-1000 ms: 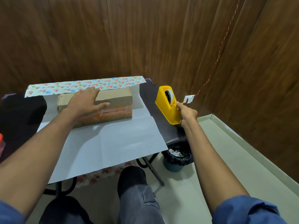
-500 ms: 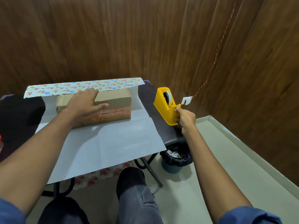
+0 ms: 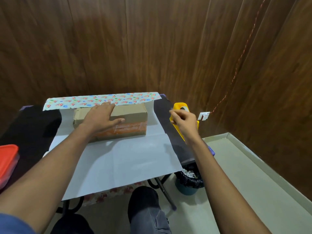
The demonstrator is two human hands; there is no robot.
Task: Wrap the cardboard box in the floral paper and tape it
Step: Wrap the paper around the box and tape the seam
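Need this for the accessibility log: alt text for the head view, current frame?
A person's left hand rests flat on a cardboard box lying on floral paper spread white side up on a dark table. The right hand, fingers curled and blurred, is raised in front of a yellow tape dispenser at the table's right edge.

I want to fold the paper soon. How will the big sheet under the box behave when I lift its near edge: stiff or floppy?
Probably floppy: the floral paper is thin, and its near edge already droops over the table edge. It likely holds folds, since a crease runs across it. The cardboard box, under the left hand, should pin the far part.
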